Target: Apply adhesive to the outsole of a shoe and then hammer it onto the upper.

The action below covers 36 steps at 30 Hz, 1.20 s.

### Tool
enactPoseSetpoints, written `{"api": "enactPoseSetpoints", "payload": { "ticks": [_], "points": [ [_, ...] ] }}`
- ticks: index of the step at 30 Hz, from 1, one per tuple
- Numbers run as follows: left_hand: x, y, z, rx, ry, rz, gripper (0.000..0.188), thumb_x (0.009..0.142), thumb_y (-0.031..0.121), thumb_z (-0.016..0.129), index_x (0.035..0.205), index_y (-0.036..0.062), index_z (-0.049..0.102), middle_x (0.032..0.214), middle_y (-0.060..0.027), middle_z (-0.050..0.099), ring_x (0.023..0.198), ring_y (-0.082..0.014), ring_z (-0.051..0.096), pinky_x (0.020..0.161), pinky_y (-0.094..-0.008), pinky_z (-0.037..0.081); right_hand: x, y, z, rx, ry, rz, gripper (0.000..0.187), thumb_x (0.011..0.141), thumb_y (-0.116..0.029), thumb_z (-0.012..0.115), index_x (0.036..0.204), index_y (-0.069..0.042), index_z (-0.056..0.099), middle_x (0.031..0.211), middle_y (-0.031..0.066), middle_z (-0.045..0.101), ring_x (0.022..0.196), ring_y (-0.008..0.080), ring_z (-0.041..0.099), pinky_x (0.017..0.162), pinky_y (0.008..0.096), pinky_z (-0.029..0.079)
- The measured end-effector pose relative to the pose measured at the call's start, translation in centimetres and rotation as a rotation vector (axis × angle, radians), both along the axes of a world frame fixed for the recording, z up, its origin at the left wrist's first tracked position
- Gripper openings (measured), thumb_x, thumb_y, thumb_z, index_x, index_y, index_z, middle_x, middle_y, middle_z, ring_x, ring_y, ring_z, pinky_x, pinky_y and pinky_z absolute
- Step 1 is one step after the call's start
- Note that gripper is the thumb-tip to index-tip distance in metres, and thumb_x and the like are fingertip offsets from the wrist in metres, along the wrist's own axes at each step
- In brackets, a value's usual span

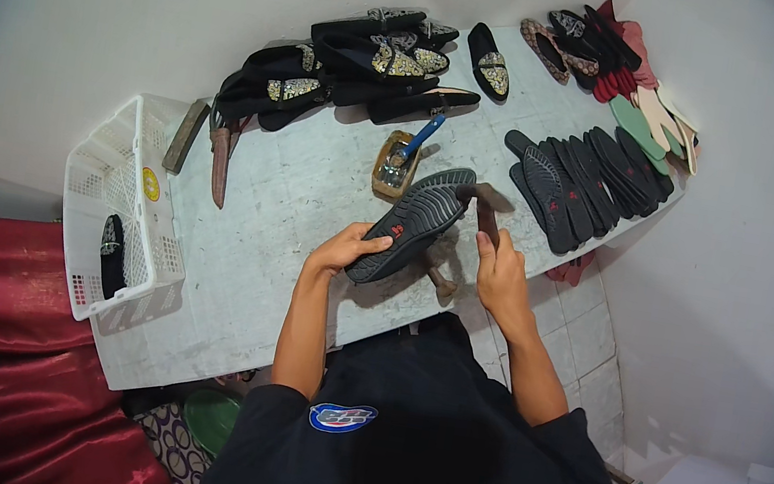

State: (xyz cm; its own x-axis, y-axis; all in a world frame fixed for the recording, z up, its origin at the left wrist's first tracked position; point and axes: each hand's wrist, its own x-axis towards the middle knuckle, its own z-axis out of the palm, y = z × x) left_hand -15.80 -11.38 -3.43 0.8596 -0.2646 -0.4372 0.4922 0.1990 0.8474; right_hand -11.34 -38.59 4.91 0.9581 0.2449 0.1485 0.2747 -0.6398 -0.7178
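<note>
My left hand (342, 247) grips the heel end of a black shoe (420, 215), turned so its ribbed rubber sole with a small red mark faces up. In my right hand (504, 273) is the handle of a hammer (488, 220). The hammer's head is at the toe end of the sole; whether they touch I cannot tell. Below the shoe, a brown knobbed piece (444, 287) shows near the table's front edge, mostly hidden. Just beyond the shoe stands a small brown tub (382, 183) with a blue-handled brush (421, 138) in it.
Black shoes with glittery fronts (333, 71) are piled at the back of the white table (259, 222). Several black soles (582, 192) lie at right, beside green and cream insole pieces (638, 130). At left are a white plastic basket (165, 252) and a dark block (186, 136).
</note>
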Motion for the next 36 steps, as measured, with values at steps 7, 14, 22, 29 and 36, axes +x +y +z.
{"api": "enactPoseSetpoints", "payload": {
  "ticks": [7,14,22,29,36],
  "points": [
    [-0.5,-0.6,-0.3,0.07,-0.077,0.021,0.043,0.089,0.03,0.07,0.113,-0.0053,0.064,0.098,-0.0049,0.067,0.083,-0.0111,0.061,0.076,-0.0249,0.049,0.6,-0.6,6.0,0.188,0.15,-0.065,0.037,0.099,-0.031,0.052,0.089,0.005,0.053,0.061,0.0223,0.053,0.051,0.0328,0.055,0.052,0.0424,0.041],
    [-0.1,-0.4,-0.2,0.031,-0.068,-0.017,0.043,0.088,0.032,0.07,0.111,-0.0052,0.065,0.096,-0.0049,0.067,0.082,-0.0111,0.061,0.074,-0.0248,0.049,-0.3,1.0,1.2,-0.062,0.084,-0.004,0.038,0.097,-0.033,0.053,0.093,0.004,0.054,0.072,0.0324,0.058,0.074,0.0557,0.054,0.064,0.0584,0.04],
    [-0.6,-0.4,-0.6,0.073,-0.09,0.005,0.044,0.088,0.032,0.07,0.112,-0.0044,0.064,0.095,-0.0054,0.067,0.081,-0.0109,0.061,0.073,-0.0244,0.049,-0.1,2.3,7.5,0.137,0.104,0.063,0.041,0.099,-0.035,0.051,0.089,0.004,0.056,0.061,0.0254,0.054,0.055,0.0432,0.054,0.051,0.0446,0.038],
    [0.2,-0.2,-0.9,0.046,-0.077,-0.026,0.043,0.088,0.031,0.07,0.112,-0.0042,0.065,0.096,-0.0057,0.067,0.082,-0.0113,0.062,0.073,-0.0248,0.049,-0.9,3.0,0.8,-0.005,-0.015,0.061,0.035,0.098,-0.03,0.052,0.091,0.004,0.055,0.071,0.0288,0.059,0.063,0.0519,0.054,0.057,0.0513,0.041],
    [0.1,-0.1,-1.7,0.063,-0.071,-0.034,0.042,0.088,0.032,0.07,0.11,-0.0038,0.066,0.096,-0.006,0.068,0.081,-0.0101,0.061,0.071,-0.0234,0.049,0.1,3.4,5.1,0.108,0.072,0.096,0.042,0.101,-0.036,0.049,0.08,0.0,0.051,0.053,0.0044,0.046,0.046,0.0095,0.046,0.044,0.0306,0.034]
  ]
}}
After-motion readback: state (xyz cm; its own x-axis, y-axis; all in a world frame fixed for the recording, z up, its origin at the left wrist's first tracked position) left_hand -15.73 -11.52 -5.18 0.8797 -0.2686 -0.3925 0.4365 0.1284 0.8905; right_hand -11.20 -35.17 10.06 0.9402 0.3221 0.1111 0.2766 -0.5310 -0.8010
